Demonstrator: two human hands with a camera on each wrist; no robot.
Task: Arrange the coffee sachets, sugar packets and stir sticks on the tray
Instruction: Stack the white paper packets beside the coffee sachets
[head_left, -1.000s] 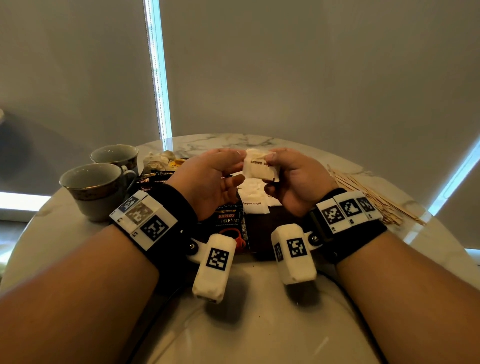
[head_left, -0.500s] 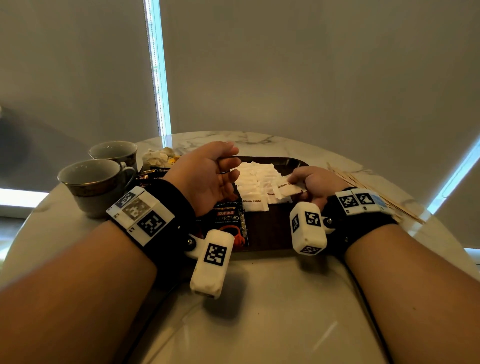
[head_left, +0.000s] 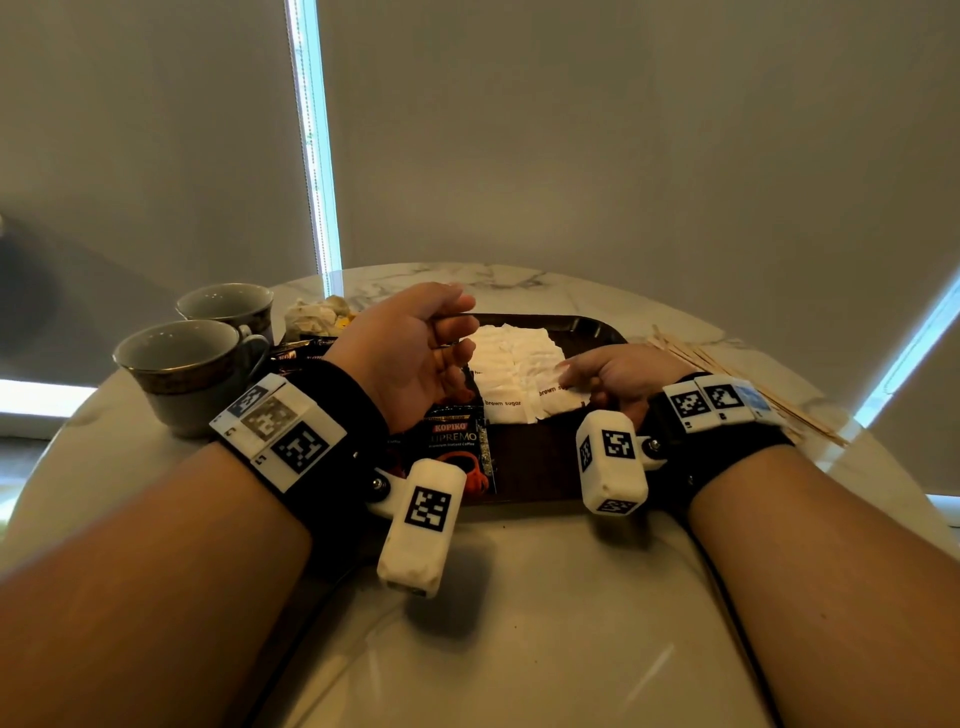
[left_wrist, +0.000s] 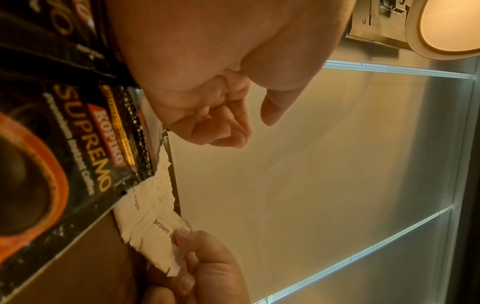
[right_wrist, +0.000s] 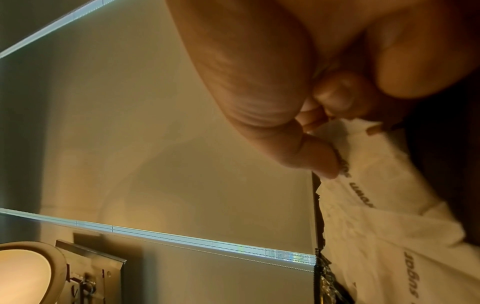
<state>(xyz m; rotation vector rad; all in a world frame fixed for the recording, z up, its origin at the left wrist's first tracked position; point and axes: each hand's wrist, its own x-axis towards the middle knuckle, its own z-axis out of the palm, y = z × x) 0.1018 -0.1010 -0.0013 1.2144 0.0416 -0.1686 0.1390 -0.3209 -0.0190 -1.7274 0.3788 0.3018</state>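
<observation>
On the dark brown tray lie rows of white brown-sugar packets, with a black Kopiko coffee sachet at their near left. My right hand is low over the tray's near right and pinches one sugar packet at the near end of the rows. The right wrist view shows thumb and finger on that packet. My left hand hovers above the tray's left side, its fingers loosely curled and holding nothing. Wooden stir sticks lie on the table to the right of the tray.
Two grey cups stand at the left of the round marble table. Crumpled wrappers and more dark sachets lie between the cups and the tray. A grey blind hangs behind the table.
Both hands held one sugar packet up over the tray. The left hand has let go, and the right hand has brought the packet down to the near end of the rows.
</observation>
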